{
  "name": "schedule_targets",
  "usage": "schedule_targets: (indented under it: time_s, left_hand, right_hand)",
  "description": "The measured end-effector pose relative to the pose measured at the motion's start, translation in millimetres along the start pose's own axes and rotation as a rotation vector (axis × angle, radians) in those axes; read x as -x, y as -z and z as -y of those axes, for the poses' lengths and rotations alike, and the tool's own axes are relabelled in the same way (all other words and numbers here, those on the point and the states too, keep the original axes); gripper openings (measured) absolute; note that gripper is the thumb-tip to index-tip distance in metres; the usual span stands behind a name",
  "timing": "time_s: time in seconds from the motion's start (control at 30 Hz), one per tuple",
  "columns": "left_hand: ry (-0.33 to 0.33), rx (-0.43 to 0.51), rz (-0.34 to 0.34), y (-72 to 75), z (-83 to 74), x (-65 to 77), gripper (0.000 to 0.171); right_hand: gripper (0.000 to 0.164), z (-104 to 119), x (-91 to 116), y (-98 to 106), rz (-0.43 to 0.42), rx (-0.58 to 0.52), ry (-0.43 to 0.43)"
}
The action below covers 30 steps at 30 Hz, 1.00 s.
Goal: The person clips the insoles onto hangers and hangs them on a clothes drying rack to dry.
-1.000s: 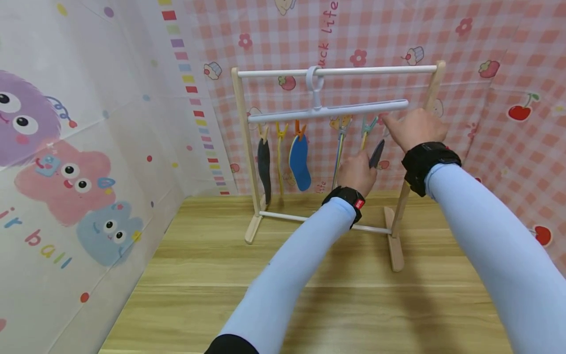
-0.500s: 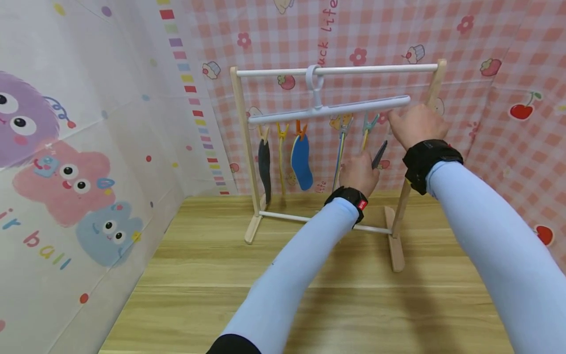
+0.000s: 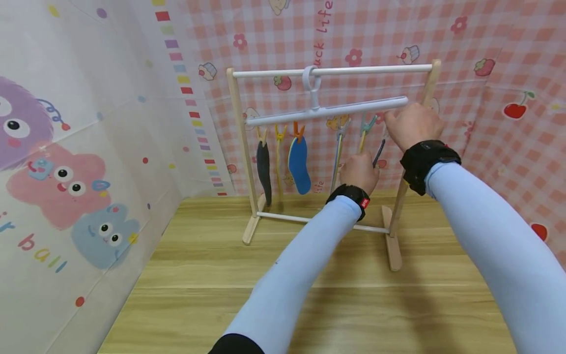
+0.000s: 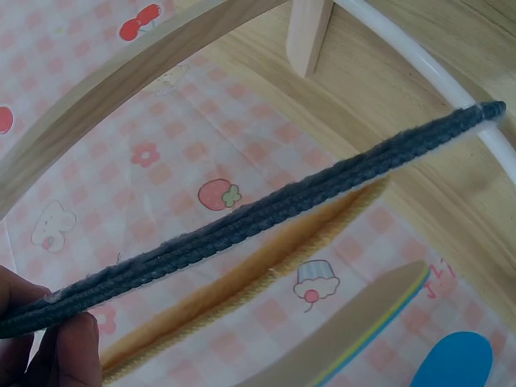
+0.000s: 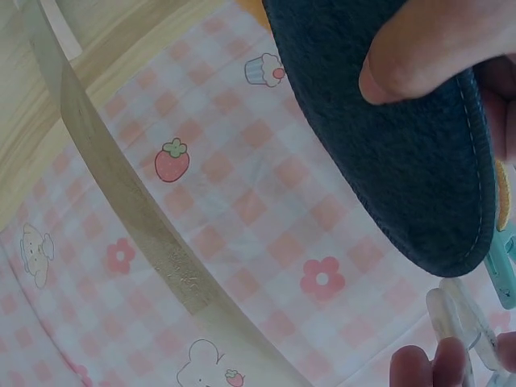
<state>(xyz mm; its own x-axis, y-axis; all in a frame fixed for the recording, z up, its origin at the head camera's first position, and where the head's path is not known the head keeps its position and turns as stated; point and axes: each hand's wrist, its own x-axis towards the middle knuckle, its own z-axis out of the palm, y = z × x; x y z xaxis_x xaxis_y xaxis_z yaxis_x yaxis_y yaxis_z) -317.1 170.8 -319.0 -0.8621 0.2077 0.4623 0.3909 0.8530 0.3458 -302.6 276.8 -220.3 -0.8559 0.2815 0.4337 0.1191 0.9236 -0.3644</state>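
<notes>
A dark blue insole is pinched at one end by my left hand, its edge facing the left wrist view. In the right wrist view the left thumb lies across its flat side. Beside the insole's top, my right hand pinches a clear clothespin under the right end of the hanger. Whether this clothespin touches the insole is unclear. Just left of my hands, a tan insole hangs from a teal clothespin. Another insole with a striped edge hangs from a grey clothespin.
A blue insole, a yellow one and a dark grey one hang farther left on clothespins. The hanger hooks over the top bar of a wooden rack on a wood-grain table. Patterned cloth surrounds it.
The dark blue insole has turned in my left hand from showing its flat side to nearly edge-on. Both hands stay almost in place; the head view has shifted slightly.
</notes>
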Motion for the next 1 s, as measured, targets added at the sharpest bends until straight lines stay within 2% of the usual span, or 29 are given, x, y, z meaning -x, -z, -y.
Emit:
schedule_targets:
  time_s: [0.2,0.37,0.63,0.83,1.0]
  left_hand:
    - [-0.003,-0.011,-0.023,0.5,-4.0,-4.8,0.025]
    - [0.001,0.026,-0.037,-0.1,-6.7,-8.1,0.028]
    - [0.015,0.040,-0.063,2.4,-12.2,-12.3,0.022]
    - [0.007,0.022,-0.044,2.3,-14.5,-11.5,0.020]
    - [-0.030,0.025,-0.027,-0.2,-14.4,-7.3,0.022]
  right_hand:
    - [0.058,1,0,0,-0.004,-0.003,0.024]
    - [0.056,1,1,1,0.004,-0.017,0.029]
    - [0.051,4,2,0,-0.026,-0.028,0.042]
    - [0.053,3,3,0,-0.020,-0.040,0.042]
    - [0.055,-3,4,-2,-0.001,-0.058,0.035]
